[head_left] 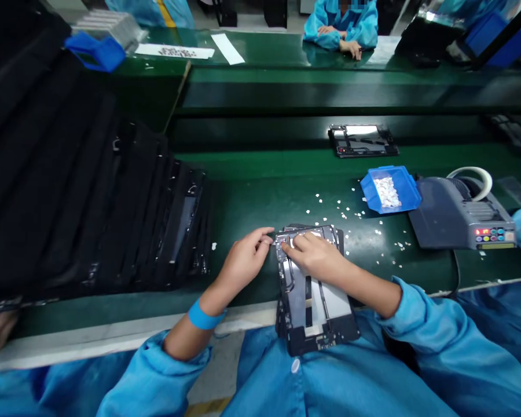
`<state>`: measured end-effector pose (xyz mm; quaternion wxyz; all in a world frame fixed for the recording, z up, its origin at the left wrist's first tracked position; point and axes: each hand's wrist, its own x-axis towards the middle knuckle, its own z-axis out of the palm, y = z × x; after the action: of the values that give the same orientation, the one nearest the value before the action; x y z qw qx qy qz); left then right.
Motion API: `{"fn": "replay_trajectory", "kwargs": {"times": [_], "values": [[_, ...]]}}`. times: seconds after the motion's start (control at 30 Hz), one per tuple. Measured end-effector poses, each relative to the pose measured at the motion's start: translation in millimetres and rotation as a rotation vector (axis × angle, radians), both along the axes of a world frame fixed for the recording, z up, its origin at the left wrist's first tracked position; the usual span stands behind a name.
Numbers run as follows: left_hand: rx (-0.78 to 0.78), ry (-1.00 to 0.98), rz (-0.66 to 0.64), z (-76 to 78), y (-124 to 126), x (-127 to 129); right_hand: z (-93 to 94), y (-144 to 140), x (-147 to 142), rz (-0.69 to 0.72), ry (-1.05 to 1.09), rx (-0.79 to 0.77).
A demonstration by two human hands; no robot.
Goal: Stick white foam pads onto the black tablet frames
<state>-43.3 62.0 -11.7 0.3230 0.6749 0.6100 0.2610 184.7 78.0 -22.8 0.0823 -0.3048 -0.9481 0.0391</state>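
A tablet with its inner parts exposed (295,295) lies in front of me on one or more similar units, overhanging the table edge towards my body. My right hand (316,255) rests on its upper part, fingers curled together and thumb side at the top left area; whatever they pinch is hidden. Beside the tablet's upper left corner is my left hand (245,255), its fingers stretched towards that corner and close to or touching the edge. A blue band circles the left wrist. Small white pieces (338,211) are scattered on the green table beyond the tablet.
Stacked black tablet units (147,220) fill the left side. To the right stand a blue bin (410,197) of white pieces and a grey tape dispenser (455,211). Another opened tablet (364,141) lies farther back. A person (341,29) sits opposite; others are at both sides.
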Motion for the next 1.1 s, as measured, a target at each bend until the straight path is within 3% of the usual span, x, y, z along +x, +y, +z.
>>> {"fn": "replay_trajectory", "kwargs": {"times": [0.13,0.23,0.3,0.37,0.53,0.63,0.73,0.87,1.0,1.1], "values": [[-0.135,-0.038,0.0,1.7,14.9,5.8,11.7,7.6,2.5,0.05,0.032,-0.077],[-0.227,-0.11,-0.005,-2.4,27.9,8.9,21.0,1.9,21.4,-0.019,0.319,-0.211],[-0.287,-0.156,-0.011,-3.9,34.5,12.5,26.3,-13.4,42.2,-0.203,0.555,-0.275],[-0.335,-0.205,-0.011,-2.9,39.2,16.9,27.2,-33.7,66.9,-0.477,0.771,-0.325],[-0.49,-0.271,0.015,-2.6,51.3,20.3,7.7,-59.7,151.2,-1.205,1.542,-0.369],[-0.523,-0.263,0.04,-3.7,55.5,20.3,2.9,-55.9,211.6,-1.414,1.919,-0.343],[-0.516,-0.241,0.052,-0.2,54.7,22.4,5.4,-46.2,252.9,-1.463,1.991,-0.384],[-0.489,-0.187,0.039,3.4,55.0,21.1,6.7,-31.6,272.1,-1.459,2.021,-0.431],[-0.257,-0.047,0.081,7.5,46.1,14.2,4.3,-35.6,259.0,-1.451,2.008,-0.409],[-0.08,0.002,0.174,19.4,24.2,23.7,2.1,-50.6,216.8,-1.411,1.973,-0.499]]}}
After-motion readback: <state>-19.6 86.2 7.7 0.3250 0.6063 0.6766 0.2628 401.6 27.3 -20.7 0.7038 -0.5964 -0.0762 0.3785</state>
